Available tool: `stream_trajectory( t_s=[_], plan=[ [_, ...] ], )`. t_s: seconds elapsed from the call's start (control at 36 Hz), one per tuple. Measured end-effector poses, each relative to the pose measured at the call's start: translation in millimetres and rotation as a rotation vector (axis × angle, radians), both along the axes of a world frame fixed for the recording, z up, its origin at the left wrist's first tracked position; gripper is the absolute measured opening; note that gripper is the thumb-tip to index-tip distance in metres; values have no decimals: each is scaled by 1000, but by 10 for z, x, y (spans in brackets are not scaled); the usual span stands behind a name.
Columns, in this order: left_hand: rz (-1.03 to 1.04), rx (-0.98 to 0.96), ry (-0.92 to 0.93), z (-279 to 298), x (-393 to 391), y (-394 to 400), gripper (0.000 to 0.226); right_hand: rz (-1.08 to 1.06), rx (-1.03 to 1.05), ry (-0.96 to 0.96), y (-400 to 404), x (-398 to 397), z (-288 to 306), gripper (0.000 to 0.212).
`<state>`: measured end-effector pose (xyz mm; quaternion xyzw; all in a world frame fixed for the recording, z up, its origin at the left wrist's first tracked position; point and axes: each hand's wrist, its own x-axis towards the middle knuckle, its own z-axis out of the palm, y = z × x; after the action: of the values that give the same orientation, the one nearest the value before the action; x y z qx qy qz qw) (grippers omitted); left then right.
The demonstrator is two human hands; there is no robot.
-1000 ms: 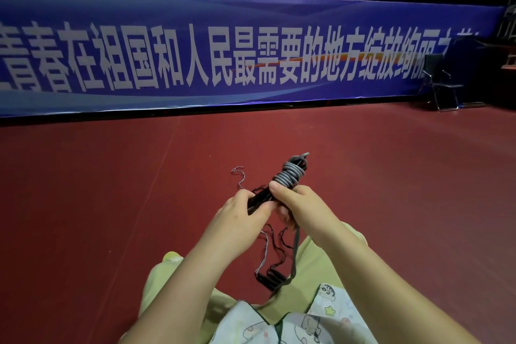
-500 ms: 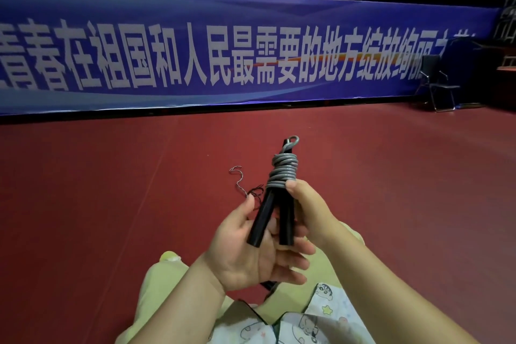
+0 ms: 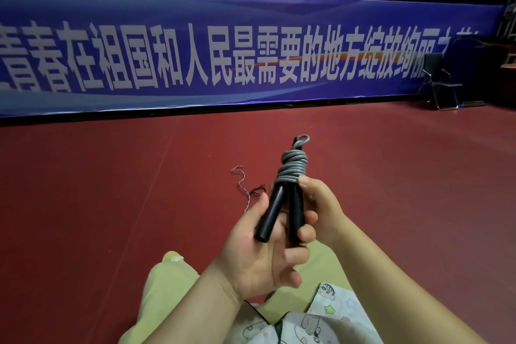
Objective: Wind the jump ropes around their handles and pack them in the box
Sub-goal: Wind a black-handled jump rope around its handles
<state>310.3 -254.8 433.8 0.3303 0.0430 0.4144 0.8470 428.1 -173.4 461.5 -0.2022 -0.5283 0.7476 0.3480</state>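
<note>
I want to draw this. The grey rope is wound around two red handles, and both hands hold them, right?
Not quite: the handles are black, not red; the head view shows this. The grey rope is wound around them, and the left hand and right hand hold them.

Blue banner (image 3: 251, 50), white txt: 青春在祖国和人民最需要的地方绽放绚丽
</note>
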Motion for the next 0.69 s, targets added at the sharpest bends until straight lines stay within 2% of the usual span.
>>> stream_trajectory(
  t_s=[0.08,0.19,0.28,0.53,0.69],
  plan=[
    [53,-52,136,86,-68,-12,61,18,85,-35,-8,22,-6,28],
    [183,-96,307,206,-128,-21,55,76,217,-119,55,18,-43,44],
    [284,-142,426,228,-140,-13,54,103,277,-174,102,11,-95,42],
    [519,-159,738,244,-120,-2,53,57,229,-240,121,-46,-168,50],
    [713,-29,1140,252,-95,19,50,8,223,-377,129,-51,-197,48]
  ],
)
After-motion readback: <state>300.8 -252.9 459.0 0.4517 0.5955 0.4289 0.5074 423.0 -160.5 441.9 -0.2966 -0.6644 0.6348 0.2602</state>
